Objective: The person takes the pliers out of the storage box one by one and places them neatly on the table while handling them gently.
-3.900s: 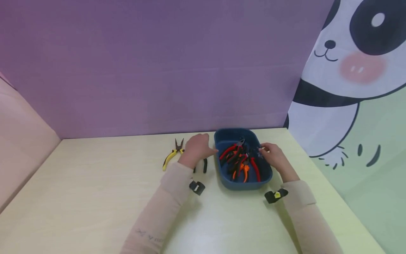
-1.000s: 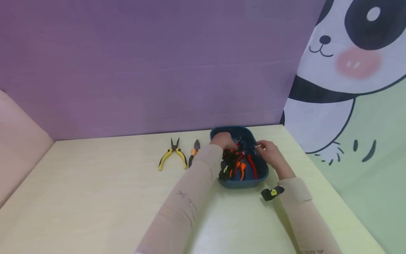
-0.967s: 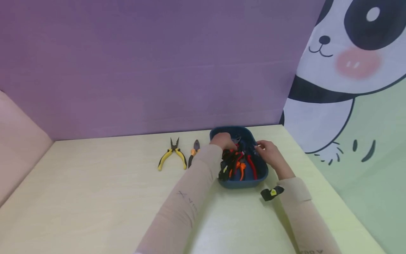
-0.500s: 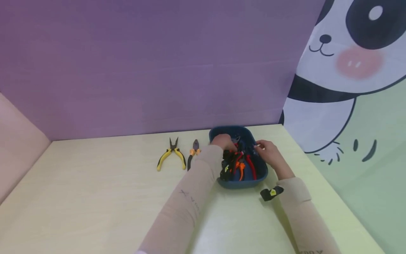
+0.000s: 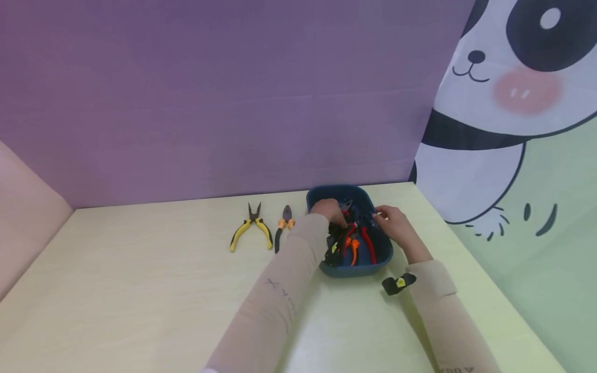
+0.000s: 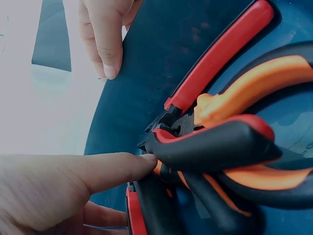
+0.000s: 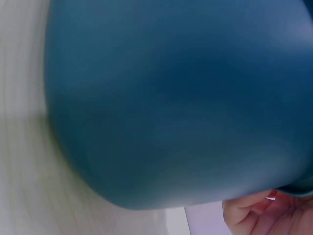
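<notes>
In the head view, my left hand (image 5: 329, 211) reaches into a blue plastic bin (image 5: 356, 271) of pliers. The left wrist view shows its thumb (image 6: 120, 169) laid straight, the tip touching the pliers with red-and-black handles (image 6: 215, 147). Its other fingers go behind another red-and-black handle (image 6: 137, 210), so whether they grip it is hidden. Orange-and-black pliers (image 6: 274, 78) lie crossed among them. My right hand (image 5: 394, 225) pinches the bin's right rim between thumb and fingers; in the right wrist view the bin's outer wall (image 7: 171, 107) hides most of the scene.
Left of the bin, yellow-handled long-nose pliers (image 5: 252, 226) lie spread on the pale wooden table (image 5: 140, 280). Beside them are orange-and-black pliers (image 5: 285, 224), partly covered by the left sleeve. A purple backdrop (image 5: 210, 103) stands behind the table's back edge.
My left hand has moved rightward from the table beside the bin to inside it, uncovering the orange-and-black pliers. Lately it shifts only slightly among the tools. The right hand stays on the rim.
</notes>
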`<state>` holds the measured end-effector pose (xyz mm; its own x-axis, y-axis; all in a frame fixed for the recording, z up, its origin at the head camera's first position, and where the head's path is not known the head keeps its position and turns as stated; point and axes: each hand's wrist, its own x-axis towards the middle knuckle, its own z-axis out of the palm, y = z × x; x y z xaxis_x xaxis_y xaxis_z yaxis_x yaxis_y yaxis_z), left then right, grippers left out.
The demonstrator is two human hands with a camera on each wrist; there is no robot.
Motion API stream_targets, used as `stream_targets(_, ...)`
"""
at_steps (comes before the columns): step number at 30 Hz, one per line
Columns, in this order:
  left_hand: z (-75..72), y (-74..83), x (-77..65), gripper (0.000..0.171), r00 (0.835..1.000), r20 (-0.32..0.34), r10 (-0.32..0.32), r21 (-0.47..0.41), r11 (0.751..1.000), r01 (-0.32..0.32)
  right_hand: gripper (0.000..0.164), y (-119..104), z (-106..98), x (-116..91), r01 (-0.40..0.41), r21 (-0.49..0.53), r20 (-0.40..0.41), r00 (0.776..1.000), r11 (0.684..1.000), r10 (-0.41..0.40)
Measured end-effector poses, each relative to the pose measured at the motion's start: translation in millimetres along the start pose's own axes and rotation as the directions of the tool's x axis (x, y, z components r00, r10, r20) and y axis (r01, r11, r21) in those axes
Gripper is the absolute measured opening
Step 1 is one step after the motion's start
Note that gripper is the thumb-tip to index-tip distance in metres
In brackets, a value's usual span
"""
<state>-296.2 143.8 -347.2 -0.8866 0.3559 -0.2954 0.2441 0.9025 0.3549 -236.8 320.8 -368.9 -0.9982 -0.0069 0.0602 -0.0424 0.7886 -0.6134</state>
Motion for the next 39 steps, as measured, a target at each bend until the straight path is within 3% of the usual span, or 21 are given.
stream_targets(9,1.3,-7.0,-0.3,0.047,0.998,-0.054,0.045,0.005,0.999,-0.044,0.036,0,4,2,-0.019,0.014,-0.003,1.000,1.000,0.019)
stream_targets(24,0.0,-7.9,4.0,0.041,0.997,-0.065,0.034,0.041,0.999,-0.031,0.037,3,5,2,-0.027,-0.015,-0.009,1.000,1.000,0.026)
stream_targets(31,1.3,-4.2,0.2,0.039,0.997,-0.080,0.015,0.031,0.999,-0.013,0.036,8,3,2,-0.007,-0.014,-0.007,1.000,1.000,0.007)
stream_targets(39,-4.8,-5.2,-4.2,0.031,0.991,-0.125,0.039,0.042,0.999,-0.034,0.036,8,3,5,0.005,-0.003,-0.006,1.000,1.000,-0.005)
